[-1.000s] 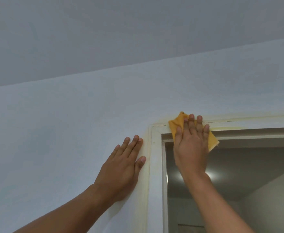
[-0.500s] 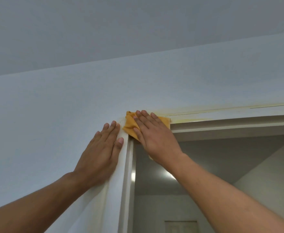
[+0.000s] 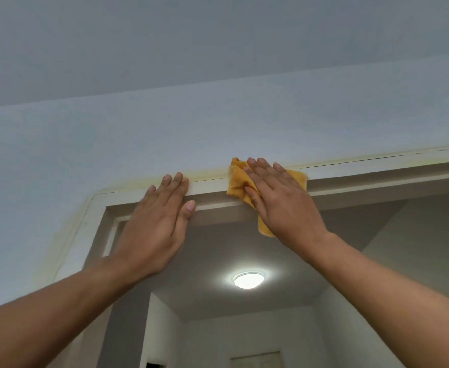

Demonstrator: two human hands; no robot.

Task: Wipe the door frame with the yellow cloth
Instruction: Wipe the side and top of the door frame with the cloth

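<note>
The white door frame (image 3: 377, 172) runs across the view above me, its top bar slanting up to the right and its left post dropping at the left. My right hand (image 3: 279, 200) lies flat on the yellow cloth (image 3: 238, 179) and presses it against the top bar, right of the corner. Part of the cloth hangs below the bar under my palm. My left hand (image 3: 156, 229) rests flat on the top bar just left of the cloth, fingers together, holding nothing.
A pale wall (image 3: 164, 134) rises above the frame to the grey ceiling (image 3: 218, 35). Through the doorway a lit round ceiling lamp (image 3: 248, 280) glows in the room beyond. Yellowish staining edges the frame's top and left side.
My right hand slid the cloth from the frame's top left corner rightward along the top bar. My left hand left the wall beside the post and now rests on the top bar.
</note>
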